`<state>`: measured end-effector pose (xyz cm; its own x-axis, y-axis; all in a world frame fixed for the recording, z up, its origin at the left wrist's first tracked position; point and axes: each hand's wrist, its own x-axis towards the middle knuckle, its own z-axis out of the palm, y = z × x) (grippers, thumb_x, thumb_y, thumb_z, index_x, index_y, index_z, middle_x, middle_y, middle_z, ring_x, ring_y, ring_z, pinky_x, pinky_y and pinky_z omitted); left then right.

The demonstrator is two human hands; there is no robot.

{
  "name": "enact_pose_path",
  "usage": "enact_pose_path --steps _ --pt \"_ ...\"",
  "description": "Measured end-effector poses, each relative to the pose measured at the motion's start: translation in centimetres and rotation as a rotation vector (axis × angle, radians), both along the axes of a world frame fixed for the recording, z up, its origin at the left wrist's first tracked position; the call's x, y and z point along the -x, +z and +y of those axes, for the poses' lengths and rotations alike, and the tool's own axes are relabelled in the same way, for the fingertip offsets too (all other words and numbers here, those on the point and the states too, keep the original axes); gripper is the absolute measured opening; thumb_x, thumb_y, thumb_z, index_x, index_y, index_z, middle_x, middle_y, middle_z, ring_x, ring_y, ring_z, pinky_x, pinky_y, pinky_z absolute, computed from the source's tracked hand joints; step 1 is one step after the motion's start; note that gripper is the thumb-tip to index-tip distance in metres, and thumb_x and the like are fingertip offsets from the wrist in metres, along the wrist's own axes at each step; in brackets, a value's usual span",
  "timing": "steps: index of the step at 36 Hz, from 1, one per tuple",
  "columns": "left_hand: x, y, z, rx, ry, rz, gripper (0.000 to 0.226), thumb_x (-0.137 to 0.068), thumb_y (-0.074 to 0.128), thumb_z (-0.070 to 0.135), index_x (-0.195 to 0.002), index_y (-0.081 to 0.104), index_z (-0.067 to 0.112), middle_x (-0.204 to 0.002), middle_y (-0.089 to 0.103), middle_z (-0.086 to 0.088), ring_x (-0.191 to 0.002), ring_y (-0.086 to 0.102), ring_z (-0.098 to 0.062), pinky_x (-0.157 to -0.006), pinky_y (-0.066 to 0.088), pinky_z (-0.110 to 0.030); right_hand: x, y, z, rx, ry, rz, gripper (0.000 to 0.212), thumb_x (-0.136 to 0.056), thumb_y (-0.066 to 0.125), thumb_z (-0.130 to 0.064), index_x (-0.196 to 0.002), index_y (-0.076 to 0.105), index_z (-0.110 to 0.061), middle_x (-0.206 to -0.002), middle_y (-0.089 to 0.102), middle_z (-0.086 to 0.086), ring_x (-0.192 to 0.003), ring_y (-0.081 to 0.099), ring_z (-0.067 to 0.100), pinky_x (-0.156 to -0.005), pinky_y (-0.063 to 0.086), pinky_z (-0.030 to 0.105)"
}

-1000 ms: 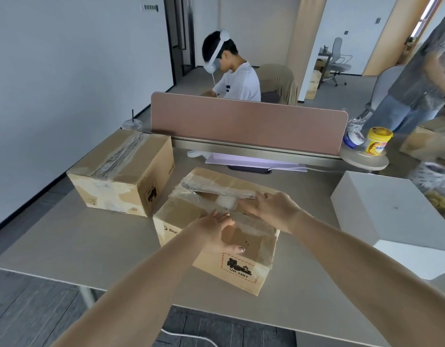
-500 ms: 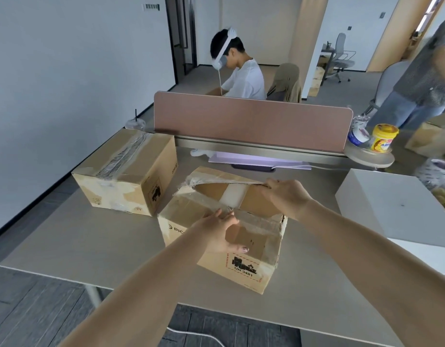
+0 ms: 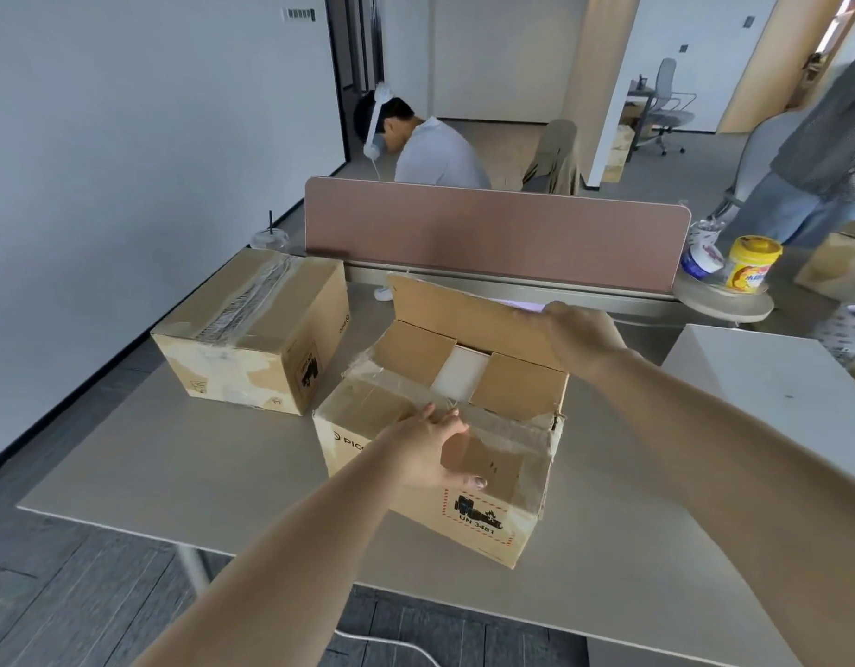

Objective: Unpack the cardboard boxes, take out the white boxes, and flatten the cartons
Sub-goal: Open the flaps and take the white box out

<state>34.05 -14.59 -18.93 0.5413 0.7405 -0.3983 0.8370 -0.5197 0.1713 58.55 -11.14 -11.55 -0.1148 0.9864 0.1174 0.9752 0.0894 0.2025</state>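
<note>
A taped brown carton (image 3: 483,512) sits in the middle of the desk (image 3: 184,454). Its far flap (image 3: 464,312) stands raised, and my right hand (image 3: 582,337) grips that flap's right end. My left hand (image 3: 432,450) presses flat on the near flap, thumb over the front face. Between the two inner flaps a strip of a white box (image 3: 461,375) shows. A second carton (image 3: 257,329), still taped shut, stands to the left. A large white box (image 3: 772,392) rests on the desk at the right.
A pink divider panel (image 3: 492,233) runs along the desk's far edge, with a person in a headset seated behind it. A yellow jar (image 3: 750,264) and a white tub (image 3: 702,257) stand on a small round shelf at right. Another person stands at far right.
My right hand has pulled the far flap up and back, from nearly flat to upright, exposing the inner flaps and the white box. My left hand stayed on the near flap.
</note>
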Motion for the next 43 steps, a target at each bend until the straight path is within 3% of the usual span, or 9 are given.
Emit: enact_pose_path --steps 8,12,17,23,26,30,34,38,43 --pt "-0.2 0.3 -0.1 -0.101 -0.053 0.026 0.098 -0.074 0.041 0.086 -0.151 0.019 0.03 -0.161 0.002 0.012 -0.149 0.002 -0.02 -0.116 0.022 -0.051 0.3 -1.5 -1.8 -0.008 0.047 0.054 0.074 -0.092 0.041 0.002 -0.147 0.025 -0.045 -0.128 0.051 -0.002 -0.1 0.059 0.024 -0.08 0.051 0.033" --pt "-1.3 0.6 -0.3 -0.182 -0.083 0.053 0.102 -0.069 0.044 0.088 -0.143 0.028 0.02 -0.155 0.017 0.003 -0.14 0.023 -0.029 -0.109 0.033 -0.048 0.4 -3.0 -2.8 0.027 0.076 0.101 0.079 -0.091 0.044 0.004 -0.147 0.023 -0.048 -0.132 0.053 -0.004 -0.108 0.059 0.023 -0.088 0.051 0.036" --pt "-3.4 1.0 0.4 -0.193 -0.132 0.108 0.127 -0.059 0.052 0.09 -0.152 0.006 0.018 -0.161 -0.014 -0.002 -0.147 0.003 -0.027 -0.12 0.005 -0.048 1.0 -4.2 -4.2 0.128 0.108 0.152 0.075 -0.092 0.039 0.008 -0.145 0.032 -0.044 -0.138 0.053 -0.004 -0.118 0.057 0.022 -0.09 0.048 0.028" --pt "-4.9 2.0 1.5 -0.111 -0.22 0.211 0.14 -0.056 0.056 0.09 -0.151 -0.02 0.019 -0.162 -0.01 0.002 -0.149 -0.009 -0.019 -0.119 -0.008 -0.049 0.5 -3.9 -3.7 0.192 0.074 0.275 0.079 -0.09 0.04 0.013 -0.136 0.045 -0.05 -0.144 0.047 -0.013 -0.12 0.055 0.017 -0.083 0.042 0.019" --pt "-5.3 2.3 1.7 -0.15 -0.255 0.229 0.141 -0.054 0.055 0.092 -0.154 -0.01 0.016 -0.162 -0.001 -0.003 -0.148 0.009 -0.023 -0.119 -0.004 -0.053 0.3 -3.6 -3.7 0.215 0.082 0.293 0.078 -0.091 0.038 0.014 -0.136 0.046 -0.05 -0.143 0.048 -0.014 -0.117 0.057 0.015 -0.075 0.037 0.016" --pt "-5.0 2.3 1.4 -0.234 -0.274 0.204 0.136 -0.053 0.054 0.093 -0.154 0.005 0.015 -0.156 0.016 -0.005 -0.14 0.029 -0.029 -0.119 0.008 -0.051 0.9 -4.3 -4.3 0.24 0.109 0.291 0.067 -0.095 0.046 0.005 -0.135 0.047 -0.05 -0.139 0.053 -0.014 -0.116 0.057 0.019 -0.09 0.042 0.022" --pt "-4.5 1.6 1.1 -0.3 -0.246 0.151 0.139 -0.049 0.055 0.093 -0.154 0.004 0.018 -0.155 0.015 -0.009 -0.142 0.022 -0.032 -0.12 0.008 -0.048 0.8 -5.9 -4.4 0.259 0.097 0.31 0.061 -0.096 0.047 -0.003 -0.132 0.048 -0.052 -0.122 0.064 -0.008 -0.096 0.063 0.021 -0.082 0.049 0.028" --pt "-4.4 1.5 0.4 -0.417 -0.205 0.099 0.14 -0.046 0.062 0.09 -0.149 0.012 0.01 -0.147 0.019 -0.012 -0.137 0.022 -0.033 -0.118 0.013 -0.042 0.6 -6.0 -3.8 0.246 0.103 0.302 0.046 -0.099 0.048 -0.013 -0.132 0.052 -0.045 -0.128 0.062 -0.011 -0.104 0.062 0.019 -0.085 0.043 0.025" --pt "-3.8 0.8 -0.3 -0.57 -0.182 -0.018 0.132 -0.044 0.064 0.087 -0.141 0.025 0.006 -0.137 0.026 -0.011 -0.129 0.025 -0.033 -0.117 0.009 -0.044 0.5 -5.3 -3.2 0.358 0.078 0.289 0.042 -0.098 0.04 -0.008 -0.12 0.063 -0.036 -0.109 0.067 -0.003 -0.099 0.058 0.022 -0.085 0.042 0.032"
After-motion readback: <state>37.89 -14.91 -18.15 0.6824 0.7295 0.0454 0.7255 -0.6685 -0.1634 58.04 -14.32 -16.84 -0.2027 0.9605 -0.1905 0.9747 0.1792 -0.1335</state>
